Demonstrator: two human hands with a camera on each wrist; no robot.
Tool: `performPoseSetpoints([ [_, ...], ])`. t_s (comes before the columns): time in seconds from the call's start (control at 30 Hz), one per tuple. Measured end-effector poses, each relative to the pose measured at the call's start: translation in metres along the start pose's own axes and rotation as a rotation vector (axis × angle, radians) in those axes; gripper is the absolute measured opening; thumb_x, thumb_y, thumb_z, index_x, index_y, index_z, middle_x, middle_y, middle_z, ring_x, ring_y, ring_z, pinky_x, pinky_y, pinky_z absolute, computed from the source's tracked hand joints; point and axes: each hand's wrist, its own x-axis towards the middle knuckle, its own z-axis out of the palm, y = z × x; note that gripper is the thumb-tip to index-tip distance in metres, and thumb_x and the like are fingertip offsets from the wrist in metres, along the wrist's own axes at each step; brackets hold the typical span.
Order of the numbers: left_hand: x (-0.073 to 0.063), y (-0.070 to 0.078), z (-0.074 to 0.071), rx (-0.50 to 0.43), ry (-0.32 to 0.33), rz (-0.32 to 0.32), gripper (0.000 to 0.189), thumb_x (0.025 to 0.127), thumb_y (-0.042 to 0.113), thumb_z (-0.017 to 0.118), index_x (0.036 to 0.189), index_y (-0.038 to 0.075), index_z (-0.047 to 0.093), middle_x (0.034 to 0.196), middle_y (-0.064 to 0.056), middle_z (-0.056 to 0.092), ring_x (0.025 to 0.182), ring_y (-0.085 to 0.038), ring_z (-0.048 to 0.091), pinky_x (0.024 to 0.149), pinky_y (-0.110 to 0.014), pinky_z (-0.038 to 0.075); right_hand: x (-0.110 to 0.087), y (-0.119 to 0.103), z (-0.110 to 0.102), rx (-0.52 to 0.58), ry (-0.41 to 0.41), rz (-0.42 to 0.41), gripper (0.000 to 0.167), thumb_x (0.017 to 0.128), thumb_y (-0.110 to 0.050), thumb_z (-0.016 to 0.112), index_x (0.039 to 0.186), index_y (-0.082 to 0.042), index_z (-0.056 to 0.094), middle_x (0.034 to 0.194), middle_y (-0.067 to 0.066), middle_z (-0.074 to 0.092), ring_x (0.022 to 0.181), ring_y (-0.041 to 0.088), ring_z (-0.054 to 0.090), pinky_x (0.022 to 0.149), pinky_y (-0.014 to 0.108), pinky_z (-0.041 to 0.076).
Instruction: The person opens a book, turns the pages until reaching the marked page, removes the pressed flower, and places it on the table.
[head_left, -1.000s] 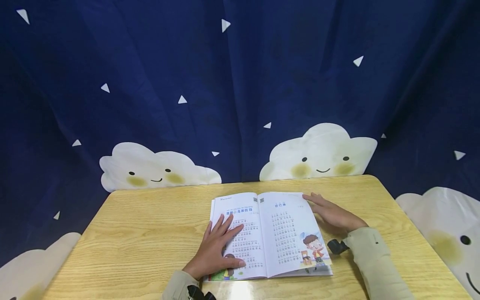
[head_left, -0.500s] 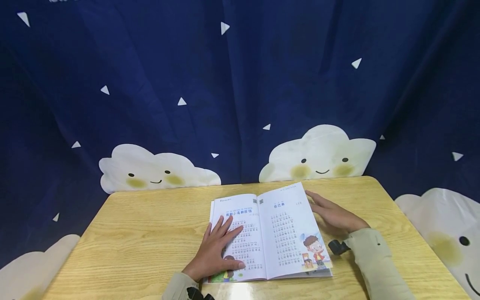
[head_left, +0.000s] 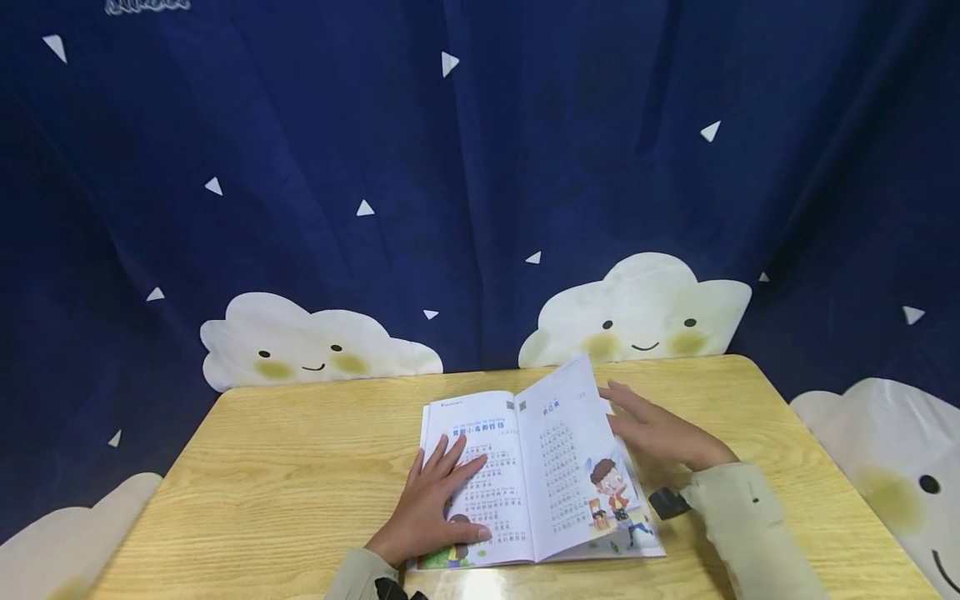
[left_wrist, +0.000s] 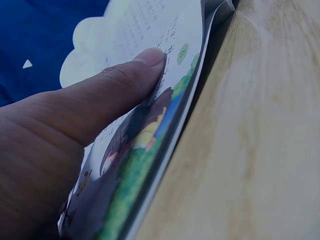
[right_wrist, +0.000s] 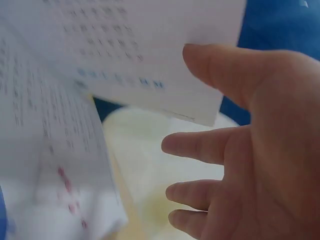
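Note:
An open picture book (head_left: 504,492) with printed characters lies on the wooden table. My left hand (head_left: 433,510) rests flat on its left page with fingers spread. In the left wrist view the left thumb (left_wrist: 125,82) presses on the page near the lower edge. A right-hand page (head_left: 558,462) stands raised and slanted toward the spine, showing a drawn child in red. Beside its outer edge is my right hand (head_left: 667,429). In the right wrist view the right thumb (right_wrist: 215,65) touches the lifted page (right_wrist: 165,30); the fingers below it are straight and apart.
The wooden table (head_left: 300,467) extends around the book. Behind it hangs a dark blue curtain (head_left: 480,167) with white triangles and smiling clouds. A black wrist device (head_left: 670,503) sits at the right sleeve, near the book's right edge.
The right-hand page has risen and swung left toward the spine, uncovering more of the page beneath. My right hand has shifted slightly left; the left hand has stayed in place.

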Motion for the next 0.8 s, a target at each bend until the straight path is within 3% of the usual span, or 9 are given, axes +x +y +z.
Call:
performPoseSetpoints([
  [0.37,0.0,0.0,0.001,-0.003,-0.001,0.0,0.093,0.068,0.078,0.064,0.148,0.037,0.037,0.161,-0.002,0.016,0.148,-0.03,0.003,0.112,-0.062,0.0,0.003,-0.036,0.037,-0.205,-0.006,-0.184,0.072,0.087,-0.046,0.066,0.147,-0.015,0.042,0.157,0.022,0.02,0.144,0.045,0.01,0.109,0.069,-0.003],
  [0.57,0.0,0.0,0.002,-0.005,-0.003,-0.004,0.093,0.068,0.078,0.064,0.147,0.037,0.038,0.161,-0.001,0.017,0.148,-0.03,0.002,0.112,-0.062,0.0,0.001,-0.049,0.058,-0.301,-0.034,-0.187,0.084,0.083,-0.061,0.063,0.146,-0.009,0.041,0.156,0.023,0.022,0.144,0.043,0.011,0.111,0.066,-0.001],
  [0.8,0.001,-0.001,0.003,0.012,0.007,0.005,0.092,0.068,0.079,0.063,0.147,0.037,0.039,0.161,-0.001,0.018,0.148,-0.031,0.004,0.112,-0.064,0.001,0.004,-0.053,0.076,-0.328,-0.055,-0.153,0.096,0.076,-0.074,0.059,0.152,-0.022,0.032,0.158,0.016,0.02,0.146,0.037,0.009,0.112,0.062,-0.003],
])
